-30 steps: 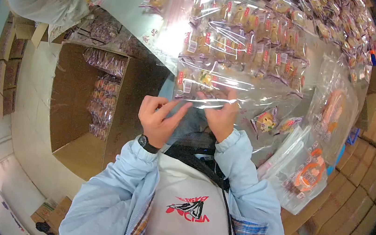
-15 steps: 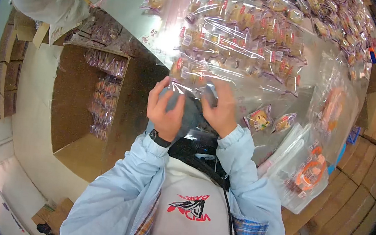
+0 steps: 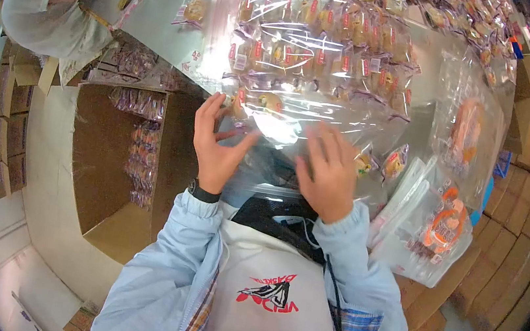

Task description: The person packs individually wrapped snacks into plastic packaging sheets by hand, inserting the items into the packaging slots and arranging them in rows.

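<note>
Partner: Where is the bag, and how full?

Me: Clear plastic bag (image 3: 350, 122) lies on the table (image 3: 153, 27) in front of me. Far row (image 3: 326, 17) and middle row (image 3: 317, 61) of wrapped cakes look complete under the film; near row shows two packets (image 3: 271, 103) at its left end, slack film beyond. Judgement: partly filled.

Partner: Hands?

Me: Left hand (image 3: 214, 149) at the near left corner, thumb and fingers parted; whether gripping film, cannot tell. Right hand (image 3: 330, 177) loosely curled at the near edge, blurred; grip likewise unclear.

Partner: Outstanding?

Me: Near row incomplete; two loose packets (image 3: 395, 161) beside my right hand, one partly hidden.
</note>
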`<state>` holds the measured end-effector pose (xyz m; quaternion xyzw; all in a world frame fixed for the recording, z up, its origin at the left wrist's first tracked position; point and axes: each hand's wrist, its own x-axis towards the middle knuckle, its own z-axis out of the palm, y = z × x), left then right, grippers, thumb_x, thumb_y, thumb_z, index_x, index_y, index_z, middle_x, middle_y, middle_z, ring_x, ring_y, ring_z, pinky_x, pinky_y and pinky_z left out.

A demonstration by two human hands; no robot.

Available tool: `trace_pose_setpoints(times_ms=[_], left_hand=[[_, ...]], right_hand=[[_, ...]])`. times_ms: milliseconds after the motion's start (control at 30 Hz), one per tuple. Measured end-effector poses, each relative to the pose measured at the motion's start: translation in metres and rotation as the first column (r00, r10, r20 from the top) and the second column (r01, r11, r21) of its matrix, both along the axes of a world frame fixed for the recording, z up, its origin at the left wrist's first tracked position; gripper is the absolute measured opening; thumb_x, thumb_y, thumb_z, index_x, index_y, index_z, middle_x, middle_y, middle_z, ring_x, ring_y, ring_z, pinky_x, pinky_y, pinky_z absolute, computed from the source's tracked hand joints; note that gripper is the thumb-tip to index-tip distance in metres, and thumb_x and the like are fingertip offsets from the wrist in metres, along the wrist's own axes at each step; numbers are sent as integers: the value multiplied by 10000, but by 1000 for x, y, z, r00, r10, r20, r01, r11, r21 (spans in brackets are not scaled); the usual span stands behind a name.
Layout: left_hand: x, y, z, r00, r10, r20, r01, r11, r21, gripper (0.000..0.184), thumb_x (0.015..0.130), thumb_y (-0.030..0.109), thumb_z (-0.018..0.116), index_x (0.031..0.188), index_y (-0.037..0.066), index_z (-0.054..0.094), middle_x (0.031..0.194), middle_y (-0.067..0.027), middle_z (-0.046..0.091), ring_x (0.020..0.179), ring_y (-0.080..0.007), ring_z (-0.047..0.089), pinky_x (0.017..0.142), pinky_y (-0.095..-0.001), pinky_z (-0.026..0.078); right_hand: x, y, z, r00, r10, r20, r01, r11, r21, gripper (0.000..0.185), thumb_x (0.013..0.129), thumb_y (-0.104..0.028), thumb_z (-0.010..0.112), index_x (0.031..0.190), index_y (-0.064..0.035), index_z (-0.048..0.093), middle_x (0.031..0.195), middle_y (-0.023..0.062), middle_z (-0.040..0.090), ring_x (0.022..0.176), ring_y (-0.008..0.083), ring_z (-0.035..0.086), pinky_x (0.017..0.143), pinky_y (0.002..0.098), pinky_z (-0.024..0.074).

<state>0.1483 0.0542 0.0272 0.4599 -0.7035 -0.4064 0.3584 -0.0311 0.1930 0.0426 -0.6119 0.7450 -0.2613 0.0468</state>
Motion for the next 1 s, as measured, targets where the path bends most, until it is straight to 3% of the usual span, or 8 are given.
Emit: trace_pose_setpoints(times_ms=[133,233,333,533,733,800,900,1000], left_hand=[[-13,8,-6,999,43,-2,-43,999,-5,974,708,170,970,1518,40,445,1525,-172,418,1252,-286,582,832,-365,640],[-19,12,-4,998,55,-21,-56,997,-53,1061,678,196,987,1540,24,393,1519,-191,421,1261,-313,570,857,-402,623],[-16,11,-9,993,74,96,-59,986,-156,1151,639,218,1012,1547,-6,341,1460,-189,441,1218,-292,558,924,-385,568],[-22,15,-9,990,144,-1,-143,985,-100,1011,710,180,948,1520,-25,378,1484,-243,464,1275,-397,551,1052,-472,488],[-22,5,-22,993,112,34,-95,942,-322,871,756,129,911,1472,-32,442,1465,-243,484,1330,-391,520,1086,-449,461],[-23,5,-16,991,118,70,-86,933,-349,864,756,96,914,1472,-31,447,1444,-210,500,1311,-329,530,1092,-405,450],[-24,4,-14,993,112,46,-92,944,-317,822,766,141,906,1447,-21,477,1475,-259,477,1339,-428,517,1082,-467,471],[-25,3,-11,994,112,15,-104,955,-278,796,765,137,908,1431,-14,498,1468,-255,481,1310,-419,536,1060,-456,489]], right_hand=[[-10,23,4,962,-234,-141,254,955,153,750,807,-121,688,1528,-57,494,1565,283,416,1445,496,372,1191,590,313],[-17,23,5,959,-255,-122,271,951,147,767,771,-27,611,1528,-51,491,1612,312,326,1489,509,300,1224,585,269],[-30,23,-5,971,-208,121,206,978,22,811,727,37,543,1531,-50,488,1608,294,351,1485,509,314,1232,574,271],[-42,36,-5,955,-235,-178,255,962,94,666,835,-58,684,1484,-38,533,1572,265,427,1433,481,409,1184,550,345],[-48,41,-18,966,-225,-124,241,961,136,622,826,-173,804,1401,-55,599,1310,161,611,1280,421,533,1122,552,398],[-46,37,-18,995,-89,-41,88,996,-8,574,803,-133,829,1341,-66,640,1208,124,627,1218,391,568,1111,553,428],[-26,22,-13,1000,24,2,-23,972,-235,471,741,-80,884,1171,-72,691,1129,106,636,1164,368,619,1075,540,490],[-10,7,-22,993,63,96,-12,887,-461,395,681,-58,934,981,-68,679,1094,100,638,1157,358,655,1034,511,546]])
